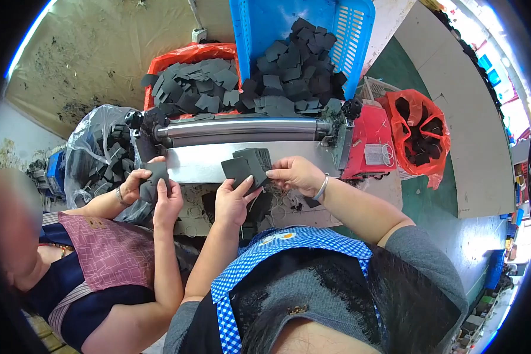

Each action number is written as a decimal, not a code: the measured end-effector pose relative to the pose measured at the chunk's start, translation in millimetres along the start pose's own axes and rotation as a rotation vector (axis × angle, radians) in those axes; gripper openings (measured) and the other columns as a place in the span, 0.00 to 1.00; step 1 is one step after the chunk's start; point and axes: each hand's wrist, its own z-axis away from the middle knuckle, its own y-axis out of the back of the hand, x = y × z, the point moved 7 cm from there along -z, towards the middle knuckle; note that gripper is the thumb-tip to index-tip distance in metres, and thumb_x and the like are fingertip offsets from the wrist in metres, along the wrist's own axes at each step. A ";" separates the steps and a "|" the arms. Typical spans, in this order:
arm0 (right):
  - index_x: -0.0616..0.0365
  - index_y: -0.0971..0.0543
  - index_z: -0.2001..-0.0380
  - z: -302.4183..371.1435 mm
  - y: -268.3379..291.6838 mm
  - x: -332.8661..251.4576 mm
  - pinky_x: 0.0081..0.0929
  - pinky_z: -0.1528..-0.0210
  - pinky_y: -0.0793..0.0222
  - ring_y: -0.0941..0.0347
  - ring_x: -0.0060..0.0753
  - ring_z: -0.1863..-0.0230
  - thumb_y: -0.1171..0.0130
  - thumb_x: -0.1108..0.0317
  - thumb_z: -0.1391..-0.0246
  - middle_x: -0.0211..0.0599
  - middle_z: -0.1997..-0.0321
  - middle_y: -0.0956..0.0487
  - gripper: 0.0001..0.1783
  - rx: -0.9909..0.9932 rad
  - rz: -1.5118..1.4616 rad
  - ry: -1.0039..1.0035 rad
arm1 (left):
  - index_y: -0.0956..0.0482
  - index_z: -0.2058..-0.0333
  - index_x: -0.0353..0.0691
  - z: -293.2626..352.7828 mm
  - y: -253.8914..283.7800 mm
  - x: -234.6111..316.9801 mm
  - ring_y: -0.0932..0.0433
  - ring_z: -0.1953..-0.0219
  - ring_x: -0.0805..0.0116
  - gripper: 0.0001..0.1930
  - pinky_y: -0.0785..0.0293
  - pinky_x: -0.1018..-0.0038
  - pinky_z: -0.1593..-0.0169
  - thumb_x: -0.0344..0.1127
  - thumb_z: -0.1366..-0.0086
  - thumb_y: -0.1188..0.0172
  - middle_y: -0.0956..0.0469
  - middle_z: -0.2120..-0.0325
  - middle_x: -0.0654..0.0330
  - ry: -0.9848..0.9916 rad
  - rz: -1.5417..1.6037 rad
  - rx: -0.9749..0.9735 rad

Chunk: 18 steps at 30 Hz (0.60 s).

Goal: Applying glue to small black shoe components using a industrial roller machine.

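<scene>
A fanned stack of black square pieces [249, 165] is between my two hands, over the front of a metal roller machine [242, 128]. My left hand [231, 203] grips the stack from below, its thumb lying on the face. At the stack's right edge, the fingers of my right hand [298, 176] pinch the pieces' corners. The pieces look thin and flat; their material I cannot make out. Beyond the roller, more of them fill a red-lined container [237, 50] and a blue plastic crate [360, 41].
To my left a co-worker's hands [170, 203] hold similar black pieces [154, 177]. A clear plastic bag [79, 138] of pieces stands beyond them. On the right are the machine's red housing [366, 141] and a red bag [395, 112] with dark pieces. Loose rings lie on the table [197, 209].
</scene>
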 end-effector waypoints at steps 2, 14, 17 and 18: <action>0.59 0.28 0.75 1.1 3.5 2.0 0.09 0.81 0.41 0.34 0.14 0.82 0.40 0.64 0.52 0.24 0.80 0.28 0.11 0.025 -0.097 -0.050 | 0.32 0.62 0.34 0.6 -5.3 -4.3 0.25 0.62 0.65 0.10 0.25 0.65 0.59 0.24 0.43 0.45 0.26 0.64 0.56 0.069 0.072 -0.072; 0.56 0.27 0.75 9.0 22.8 6.1 0.12 0.82 0.35 0.31 0.17 0.82 0.41 0.65 0.51 0.28 0.80 0.26 0.08 0.145 -0.180 -0.060 | 0.30 0.63 0.33 1.9 -3.3 -7.7 0.25 0.64 0.65 0.09 0.24 0.66 0.60 0.24 0.44 0.44 0.26 0.66 0.56 -0.011 -0.005 0.037; 0.56 0.28 0.75 1.0 27.7 14.2 0.09 0.82 0.37 0.32 0.14 0.82 0.42 0.67 0.50 0.25 0.79 0.27 0.06 0.055 -0.147 -0.096 | 0.30 0.63 0.33 -0.5 -2.6 -5.8 0.25 0.64 0.65 0.10 0.24 0.67 0.61 0.24 0.44 0.44 0.26 0.66 0.56 -0.028 -0.013 0.059; 0.55 0.28 0.75 -1.6 39.1 16.0 0.09 0.83 0.38 0.32 0.14 0.83 0.42 0.67 0.50 0.25 0.80 0.27 0.06 0.149 -0.227 -0.110 | 0.30 0.63 0.33 -1.3 -1.8 -5.4 0.25 0.64 0.65 0.10 0.24 0.67 0.61 0.24 0.44 0.44 0.26 0.66 0.56 -0.030 -0.014 0.059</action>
